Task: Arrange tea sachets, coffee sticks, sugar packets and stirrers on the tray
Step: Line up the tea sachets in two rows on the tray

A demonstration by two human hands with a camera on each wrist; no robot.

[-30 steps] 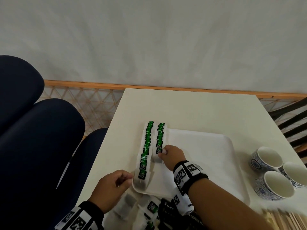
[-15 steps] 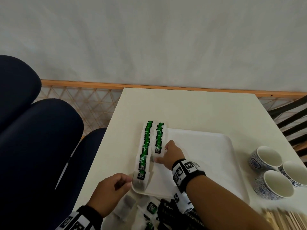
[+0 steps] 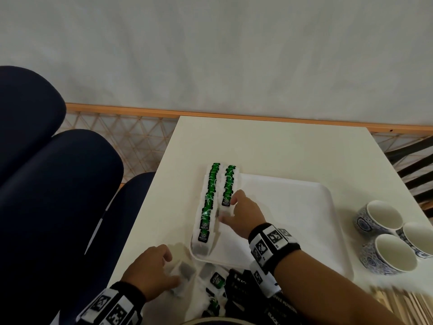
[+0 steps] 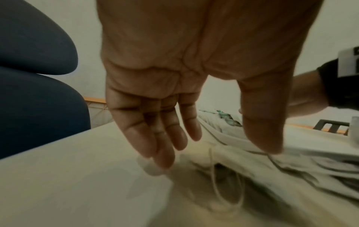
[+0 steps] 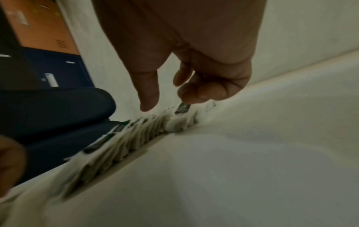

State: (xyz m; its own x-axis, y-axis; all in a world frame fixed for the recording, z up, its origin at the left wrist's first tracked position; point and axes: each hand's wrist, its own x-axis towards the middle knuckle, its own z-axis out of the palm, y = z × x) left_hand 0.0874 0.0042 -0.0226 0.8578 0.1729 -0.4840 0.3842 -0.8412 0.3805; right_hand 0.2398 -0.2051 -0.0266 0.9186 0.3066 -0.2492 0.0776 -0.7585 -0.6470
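Two rows of green-tagged tea sachets, the outer row and the inner row, stand along the left side of the white tray. My right hand is at the near end of the inner row. Its thumb and fingertips touch the last sachet, and nothing is held. My left hand hovers open over a loose tea bag on the table by the tray's near-left corner. In the left wrist view, the left hand has fingers and thumb spread above that bag.
A heap of loose green tea sachets and black coffee sticks lies at the table's near edge. Three blue-patterned cups stand right of the tray, wooden stirrers below them. Dark blue chairs are on the left.
My left hand has drawn back from the tray's near-left corner and opened over a loose tea bag. My right hand stays at the inner row's near end, its pinch loosened.
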